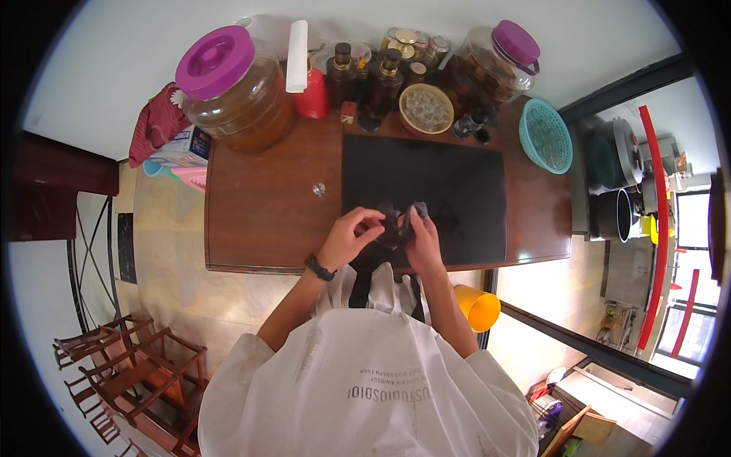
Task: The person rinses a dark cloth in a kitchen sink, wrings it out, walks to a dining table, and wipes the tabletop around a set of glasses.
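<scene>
Over the front part of a black mat (422, 171) on a wooden table (268, 211), my right hand (424, 237) grips a dark, crumpled cloth (390, 231). My left hand (351, 234), with a dark watch on its wrist, is beside the cloth's left side, thumb and forefinger curled close to each other. Whether those fingertips pinch a bit of the cloth or something small and clear cannot be told. A small clear glass piece (318, 189) lies on the wood to the left of the mat.
Along the back stand a large purple-lidded jar (245, 108), a red bottle (311, 94), dark pump bottles (384, 85), a bowl of small clear pieces (426, 108) and another jar (485, 63). A turquoise basket (545, 136) is at right; a yellow bin (477, 308) is below the front edge.
</scene>
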Action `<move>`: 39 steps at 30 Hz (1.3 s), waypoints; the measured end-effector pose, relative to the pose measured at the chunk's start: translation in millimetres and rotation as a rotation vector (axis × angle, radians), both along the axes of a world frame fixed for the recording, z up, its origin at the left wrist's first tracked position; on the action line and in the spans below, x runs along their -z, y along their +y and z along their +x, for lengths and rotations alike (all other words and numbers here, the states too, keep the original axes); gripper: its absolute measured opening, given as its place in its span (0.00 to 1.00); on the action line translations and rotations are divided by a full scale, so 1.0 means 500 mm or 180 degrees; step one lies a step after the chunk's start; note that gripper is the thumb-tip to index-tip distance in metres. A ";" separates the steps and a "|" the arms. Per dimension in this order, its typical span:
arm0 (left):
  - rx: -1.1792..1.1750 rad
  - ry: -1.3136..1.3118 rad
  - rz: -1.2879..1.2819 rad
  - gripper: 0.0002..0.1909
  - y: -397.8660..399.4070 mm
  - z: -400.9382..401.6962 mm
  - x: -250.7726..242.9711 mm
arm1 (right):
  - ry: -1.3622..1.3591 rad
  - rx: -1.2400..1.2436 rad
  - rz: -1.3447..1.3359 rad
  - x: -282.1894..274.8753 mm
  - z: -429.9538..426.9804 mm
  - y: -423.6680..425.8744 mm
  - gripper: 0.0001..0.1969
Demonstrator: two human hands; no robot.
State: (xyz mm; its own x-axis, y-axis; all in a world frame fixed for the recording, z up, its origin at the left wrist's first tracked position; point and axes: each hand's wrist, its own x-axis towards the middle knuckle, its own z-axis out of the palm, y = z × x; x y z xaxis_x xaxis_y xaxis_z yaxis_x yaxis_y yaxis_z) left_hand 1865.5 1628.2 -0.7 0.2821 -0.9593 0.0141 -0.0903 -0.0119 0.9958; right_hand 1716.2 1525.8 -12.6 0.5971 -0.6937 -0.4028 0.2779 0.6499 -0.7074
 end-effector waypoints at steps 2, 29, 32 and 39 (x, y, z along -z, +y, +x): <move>-0.0173 -0.0066 0.0000 0.11 -0.019 0.006 -0.003 | 0.0166 -0.0057 -0.0295 0.021 0.001 0.010 0.06; -0.0424 0.0397 -0.0394 0.20 -0.051 0.029 0.024 | -0.0237 -0.0084 0.0340 0.037 0.019 0.032 0.17; -0.0441 0.0255 -0.0496 0.18 -0.050 0.015 0.042 | -0.0732 -0.0186 0.0462 0.037 0.029 0.045 0.19; -0.0332 0.0668 -0.0206 0.16 -0.020 0.011 0.051 | -0.0741 -0.0335 0.0576 0.046 0.017 0.041 0.14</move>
State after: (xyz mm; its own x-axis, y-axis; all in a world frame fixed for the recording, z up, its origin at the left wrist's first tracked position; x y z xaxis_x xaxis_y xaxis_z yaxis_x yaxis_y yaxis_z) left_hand 1870.8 1618.0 -26.2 0.3829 -0.9238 0.0051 0.1171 0.0540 0.9917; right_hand 1725.0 1546.4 -35.6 0.7525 -0.5527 -0.3580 0.3435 0.7932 -0.5028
